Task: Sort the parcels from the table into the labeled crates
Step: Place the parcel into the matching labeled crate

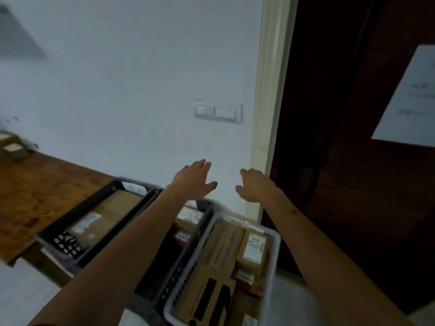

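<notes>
No text can be read anywhere. The white sheet [409, 97] on the dark door carries lines of print, perhaps characters, too blurred to make out. Shipping labels on the parcels, such as one in the grey crate [254, 248], show only smeared lines.

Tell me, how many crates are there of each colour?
Black crates: 2, the left one and the middle one
Pale grey crate: 1
Total: 3
</notes>
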